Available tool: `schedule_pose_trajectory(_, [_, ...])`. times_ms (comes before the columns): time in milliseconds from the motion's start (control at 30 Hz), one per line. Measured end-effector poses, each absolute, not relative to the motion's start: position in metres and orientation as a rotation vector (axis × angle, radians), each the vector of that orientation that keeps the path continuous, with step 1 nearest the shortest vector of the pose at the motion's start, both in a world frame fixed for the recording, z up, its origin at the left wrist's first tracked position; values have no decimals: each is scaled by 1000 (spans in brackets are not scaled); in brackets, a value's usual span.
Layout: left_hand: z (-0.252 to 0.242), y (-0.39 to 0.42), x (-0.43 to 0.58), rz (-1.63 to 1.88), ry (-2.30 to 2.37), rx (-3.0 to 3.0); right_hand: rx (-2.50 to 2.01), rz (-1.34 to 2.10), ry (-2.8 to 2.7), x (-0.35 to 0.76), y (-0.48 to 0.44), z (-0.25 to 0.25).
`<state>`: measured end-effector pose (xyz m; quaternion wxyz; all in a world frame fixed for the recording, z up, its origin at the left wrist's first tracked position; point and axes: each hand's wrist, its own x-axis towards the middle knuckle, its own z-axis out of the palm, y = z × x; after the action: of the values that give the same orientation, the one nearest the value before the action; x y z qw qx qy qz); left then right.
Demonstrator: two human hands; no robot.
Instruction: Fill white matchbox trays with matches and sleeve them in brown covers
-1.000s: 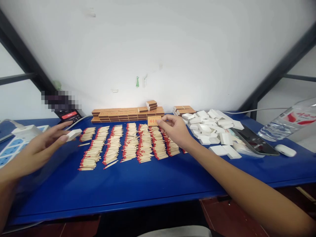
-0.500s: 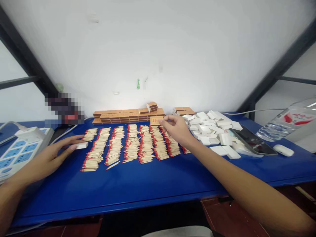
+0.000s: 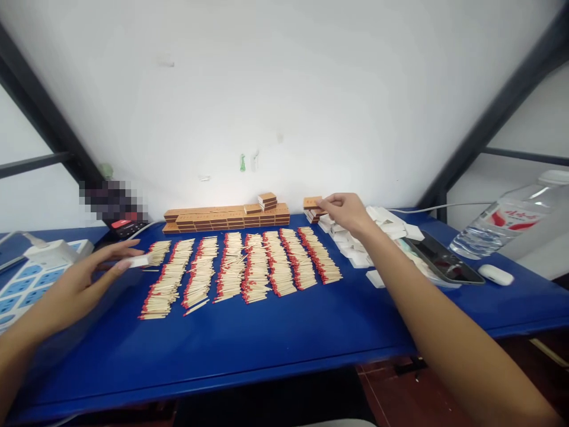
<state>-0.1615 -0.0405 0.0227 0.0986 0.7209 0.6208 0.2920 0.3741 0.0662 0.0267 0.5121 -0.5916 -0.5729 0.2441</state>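
Note:
At the left, my left hand [image 3: 95, 279] pinches a small white matchbox tray [image 3: 140, 261] between thumb and fingers, beside the leftmost short pile of matches [image 3: 159, 252]. My right hand [image 3: 347, 210] grips the edge of an orange matchbox sleeve [image 3: 312, 202] over the small stack of orange sleeves [image 3: 313, 216] at the back. Whether the sleeve rests on that stack I cannot tell. Between my hands, several rows of red-tipped matches [image 3: 233, 267] lie on the blue table [image 3: 267, 350]. My right forearm hides part of the white tray heap [image 3: 351, 246].
Along the wall stands a long stack of orange matchboxes [image 3: 226, 218], with a few more on top. A power strip [image 3: 26, 284] lies at left. On the right are a tablet [image 3: 444, 261], a tilted-looking water bottle [image 3: 498, 219] and a white mouse-shaped object [image 3: 495, 274].
My right hand has carried the orange sleeve rightward, from before the long matchbox stack to the smaller stack. My left hand still holds the white tray near the same pile. The view has shifted slightly.

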Motion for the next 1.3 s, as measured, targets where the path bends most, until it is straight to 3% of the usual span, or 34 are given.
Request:
schedule_pose_trajectory(233, [67, -22, -96, 1279, 1723, 1939, -1377, 614, -1567, 357, 62, 26])
schedule_pose_trajectory(433, [68, 11, -41, 1311, 1382, 2003, -1573, 260, -1398, 405, 73, 30])
schedule_pose_trajectory(633, [55, -6, 16, 1066, 1326, 2106, -1749, -354, -1381, 424, 66, 41])
schedule_pose_trajectory(967, [43, -41, 161, 524, 643, 2219, -1769, -463, -1363, 426, 56, 51])
schedule_pose_trajectory(1133, [33, 16, 243, 997, 747, 2087, -1710, -540, -1244, 434, 46, 59])
schedule_pose_trajectory(1300, [31, 33, 212, 1197, 754, 2351, -1554, -358, -1252, 422, 47, 60])
